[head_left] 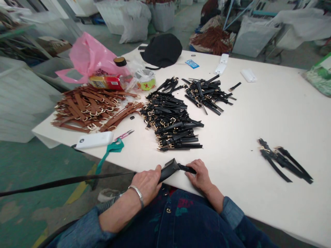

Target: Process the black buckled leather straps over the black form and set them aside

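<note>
A long black leather strip [64, 182] runs off the table edge to the left and passes through my left hand [146, 182], which grips it. The strip's folded, wider part [168, 170] lies between my hands. My right hand [199, 175] pinches its narrower black end [186, 168] against the edge of the white table [258, 113]. Ahead of my hands lies a heap of black straps with gold buckles [170, 120]. A smaller black heap [204, 93] sits behind it, and several black straps [281, 162] lie to the right.
Brown buckled straps [85, 108] lie at the table's left. Pink-handled snips [124, 135], a green ribbon [111, 148] and a white power bank [94, 139] sit near the left edge. A pink plastic bag [90, 58] and black cap [161, 50] are farther back; sacks stand beyond.
</note>
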### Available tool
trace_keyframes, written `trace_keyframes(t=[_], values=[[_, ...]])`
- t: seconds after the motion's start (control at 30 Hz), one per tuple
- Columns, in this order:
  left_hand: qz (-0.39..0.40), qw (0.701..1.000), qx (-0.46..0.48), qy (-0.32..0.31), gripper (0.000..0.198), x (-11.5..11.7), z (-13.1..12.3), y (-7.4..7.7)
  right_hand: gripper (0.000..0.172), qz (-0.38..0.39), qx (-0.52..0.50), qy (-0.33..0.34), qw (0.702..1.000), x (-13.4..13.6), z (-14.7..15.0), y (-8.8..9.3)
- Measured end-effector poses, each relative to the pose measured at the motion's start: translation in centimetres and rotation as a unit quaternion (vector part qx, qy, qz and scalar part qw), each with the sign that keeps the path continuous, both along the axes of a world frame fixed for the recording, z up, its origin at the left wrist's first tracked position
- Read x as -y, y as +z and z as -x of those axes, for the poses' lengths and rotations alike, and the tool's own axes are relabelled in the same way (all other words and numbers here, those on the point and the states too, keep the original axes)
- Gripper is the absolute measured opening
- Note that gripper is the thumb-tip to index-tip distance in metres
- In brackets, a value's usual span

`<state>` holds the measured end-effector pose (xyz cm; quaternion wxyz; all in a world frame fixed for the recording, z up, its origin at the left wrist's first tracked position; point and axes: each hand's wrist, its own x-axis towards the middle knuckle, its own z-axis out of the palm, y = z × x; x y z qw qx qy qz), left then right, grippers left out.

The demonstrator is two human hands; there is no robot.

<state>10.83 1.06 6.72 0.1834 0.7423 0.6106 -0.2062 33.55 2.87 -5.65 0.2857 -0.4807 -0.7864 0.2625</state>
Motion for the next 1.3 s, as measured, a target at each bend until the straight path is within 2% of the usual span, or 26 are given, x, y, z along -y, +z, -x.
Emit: trace_keyframes(t=[0.13, 0.33, 0.63, 0.9, 1.03, 1.2, 1.3], values=[[-0.007, 1.0, 0.014, -0.01, 0.028, 0.0, -1.1, 0.0, 0.023, 0.005, -0.001, -0.001, 1.0, 0.1, 0.0, -0.1], [-0.004, 0.999, 0.033, -0.004, 0.032, -0.9, -2.3, -1.2, 0.027, 0.003, -0.007, -0.007, 1.0, 0.1, -0.1, -0.3], [0.018, 0.999, 0.017, 0.025, 0.033, 0.1, 0.2, -0.9, 0.028, -0.006, -0.012, -0.003, 1.0, 0.0, -0.1, -0.1], [0.031, 0.998, 0.009, 0.05, 0.035, 1.0, 1.1, -0.8, 0.023, -0.002, -0.011, -0.004, 1.0, 0.0, -0.1, -0.4], [0.019, 0.999, 0.021, 0.043, 0.035, 0.7, 0.1, -1.2, 0.023, 0.001, -0.013, -0.006, 1.0, 0.1, -0.2, -0.5], [0.014, 0.997, 0.047, 0.054, 0.033, -0.7, -2.1, -1.7, 0.022, 0.0, -0.006, -0.011, 1.0, 0.1, -0.2, -0.5], [0.01, 0.997, 0.041, 0.069, 0.031, -1.1, -1.8, -1.7, 0.023, -0.007, -0.006, -0.008, 1.0, 0.1, -0.2, -0.4]])
